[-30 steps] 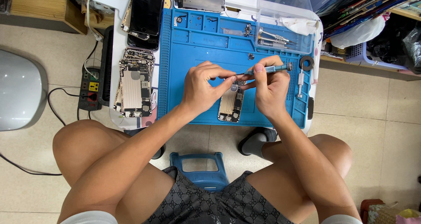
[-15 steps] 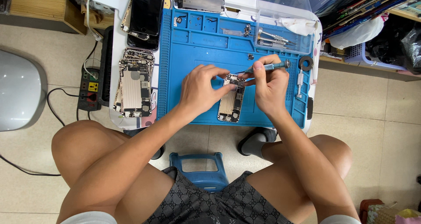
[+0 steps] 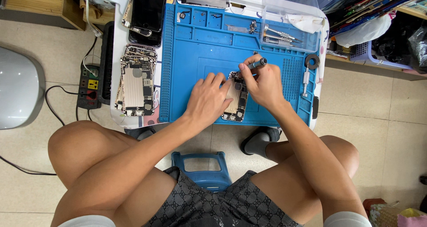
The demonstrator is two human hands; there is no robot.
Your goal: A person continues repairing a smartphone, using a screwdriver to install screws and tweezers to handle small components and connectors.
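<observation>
A: Where does the work sit?

B: The opened phone chassis [image 3: 235, 99] lies flat on the blue repair mat [image 3: 195, 53], near its front edge; the left hand [image 3: 207, 103] rests on the chassis with fingers spread and fairly flat, pressing it down rather than gripping it; the right hand [image 3: 265, 84] has its fingers pinched narrowly around a precision screwdriver [image 3: 257, 64], whose tip points down-left towards the upper end of the chassis; the tip itself is hidden behind the fingers, so contact cannot be confirmed.

A: How should the driving be done well?

B: In my judgement, keep the shaft in line with the screw axis; press lightly before turning; let the left hand hold the chassis still so it cannot slide on the mat; turn with the fingertips only, wrist quiet.

A: Hazards nearby?

B: A stack of stripped phone frames [image 3: 134, 80] lies just left of the mat; spare drivers [image 3: 280, 35] lie in the tray at the far edge, well apart; small screws could roll, so lift them straight into a mat compartment.
</observation>
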